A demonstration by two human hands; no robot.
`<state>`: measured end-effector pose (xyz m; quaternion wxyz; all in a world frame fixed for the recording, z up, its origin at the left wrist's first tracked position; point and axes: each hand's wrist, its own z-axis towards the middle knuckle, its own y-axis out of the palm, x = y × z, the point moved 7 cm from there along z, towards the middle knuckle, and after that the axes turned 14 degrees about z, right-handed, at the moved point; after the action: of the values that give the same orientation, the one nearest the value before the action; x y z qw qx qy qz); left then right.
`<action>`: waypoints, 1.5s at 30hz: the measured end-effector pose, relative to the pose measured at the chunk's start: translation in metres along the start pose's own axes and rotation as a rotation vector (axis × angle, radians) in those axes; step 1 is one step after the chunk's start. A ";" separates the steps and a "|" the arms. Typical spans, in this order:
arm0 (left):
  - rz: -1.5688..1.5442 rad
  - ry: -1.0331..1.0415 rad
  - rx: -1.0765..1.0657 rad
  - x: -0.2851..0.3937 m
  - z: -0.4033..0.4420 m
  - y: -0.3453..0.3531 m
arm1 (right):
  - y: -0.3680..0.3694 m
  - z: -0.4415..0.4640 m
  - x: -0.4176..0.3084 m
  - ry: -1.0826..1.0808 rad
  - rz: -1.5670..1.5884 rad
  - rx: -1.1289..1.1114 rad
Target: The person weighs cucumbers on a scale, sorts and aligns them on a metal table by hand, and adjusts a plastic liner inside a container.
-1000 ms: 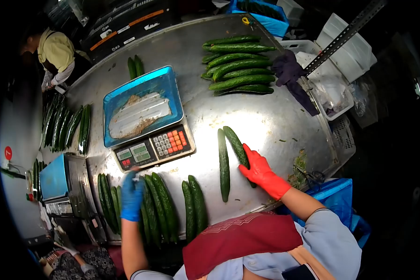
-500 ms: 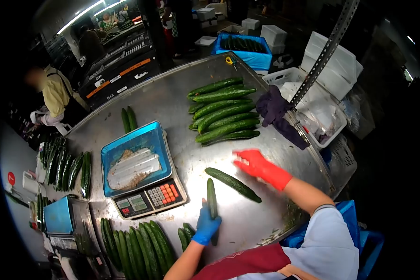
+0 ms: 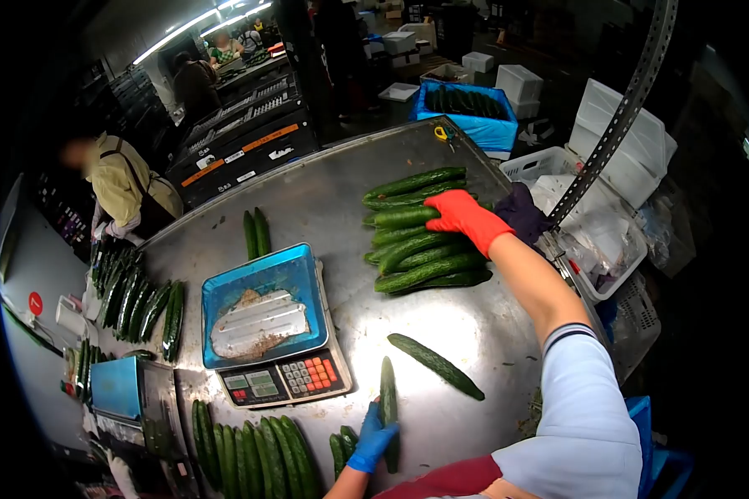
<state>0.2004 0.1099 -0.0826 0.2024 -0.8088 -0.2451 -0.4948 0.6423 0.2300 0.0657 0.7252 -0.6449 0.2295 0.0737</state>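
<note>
My left hand (image 3: 374,439), in a blue glove, is closed around a cucumber (image 3: 389,389) near the table's front edge. In a red glove, my right hand (image 3: 466,218) reaches over the cucumber pile (image 3: 420,252), its fingers closed on the right part of one cucumber (image 3: 402,218) there. The glove hides that cucumber's far end. Between the two hands a single cucumber (image 3: 437,366) lies slantwise on the metal table (image 3: 366,291). Two shorter-looking cucumbers (image 3: 342,447) lie just left of my left hand.
A scale (image 3: 266,312) with a blue tray stands left of centre. Rows of cucumbers (image 3: 258,457) lie at the front left, and two more (image 3: 256,233) behind the scale. Scissors (image 3: 443,133) and a dark cloth (image 3: 522,214) lie near a metal post (image 3: 612,125). A person (image 3: 133,183) stands at left.
My right hand has moved from above the bare table up to the pile and closed on a cucumber. My left hand keeps its cucumber. The whole view has shifted slightly.
</note>
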 end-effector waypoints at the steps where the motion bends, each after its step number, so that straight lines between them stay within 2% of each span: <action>1: -0.013 0.011 0.003 -0.001 0.000 0.001 | 0.006 -0.014 -0.007 -0.061 0.015 -0.010; 3: -0.041 0.034 0.011 -0.004 0.000 0.000 | 0.006 -0.053 -0.031 -0.145 -0.057 0.237; 5: 0.001 0.064 0.024 -0.006 0.000 0.003 | 0.003 -0.074 -0.050 0.005 0.006 0.020; 7: 0.066 0.094 0.030 -0.005 0.002 0.000 | 0.017 -0.095 -0.060 0.041 0.076 -0.089; 9: 0.036 0.108 0.035 -0.012 0.004 -0.001 | 0.058 -0.121 -0.054 -0.046 0.159 -0.099; 11: 0.020 0.083 0.041 -0.008 0.001 -0.001 | 0.087 -0.138 -0.049 -0.046 0.240 -0.167; 13: -0.029 0.048 0.037 -0.007 -0.003 -0.001 | 0.107 -0.168 -0.063 -0.021 -0.031 -0.121; 16: -0.079 0.045 0.043 -0.006 -0.003 -0.001 | 0.107 -0.186 -0.076 -0.101 -0.051 -0.032; 19: -0.082 0.057 0.046 -0.009 -0.001 -0.001 | 0.104 -0.174 -0.067 -0.132 0.051 -0.126; 20: -0.069 0.063 0.052 -0.013 0.001 -0.002 | 0.103 -0.165 -0.062 -0.163 0.162 -0.051; 22: -0.053 0.064 0.053 -0.015 0.003 -0.003 | 0.074 -0.130 -0.056 -0.045 0.440 -0.092; 23: -0.051 0.054 0.046 -0.014 0.002 -0.002 | 0.047 -0.118 -0.054 -0.264 0.399 0.309; 24: -0.048 0.042 0.038 -0.014 -0.001 -0.002 | 0.033 -0.098 -0.045 -0.278 0.254 0.412; 25: -0.042 0.046 0.035 -0.011 -0.001 -0.002 | 0.027 -0.080 -0.025 -0.179 0.099 0.485; 27: -0.029 0.055 0.035 -0.008 -0.002 -0.003 | 0.025 -0.055 0.013 0.083 -0.085 0.375; 29: -0.035 0.075 0.054 -0.010 -0.002 -0.003 | 0.027 -0.049 0.024 0.103 -0.043 0.235; 32: -0.047 0.067 0.057 -0.011 -0.003 -0.005 | 0.030 -0.053 0.017 0.185 0.081 -0.121; 35: -0.033 0.082 0.047 -0.003 -0.002 -0.002 | 0.077 -0.078 0.062 0.206 0.606 -0.268; 36: -0.024 0.095 0.056 0.000 -0.002 -0.002 | 0.065 -0.093 0.044 0.270 0.574 -0.362; 39: -0.021 0.101 0.061 -0.002 -0.002 -0.002 | 0.069 -0.100 0.065 0.335 0.538 -0.307; 40: -0.025 0.090 0.050 -0.006 -0.001 -0.003 | 0.059 -0.103 0.057 0.347 0.717 -0.235; 43: -0.028 0.076 0.042 -0.009 -0.001 -0.002 | 0.045 -0.102 0.066 0.126 0.180 0.119; 44: -0.027 0.075 0.044 -0.008 -0.002 -0.003 | 0.050 -0.104 0.063 0.077 0.053 0.158; 45: -0.019 0.084 0.053 -0.006 -0.002 -0.003 | 0.051 -0.105 0.042 0.027 0.094 0.171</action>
<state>0.1946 0.1101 -0.0869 0.2290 -0.7795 -0.2570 -0.5234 0.6334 0.1281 -0.0050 0.7703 -0.5701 0.2746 0.0790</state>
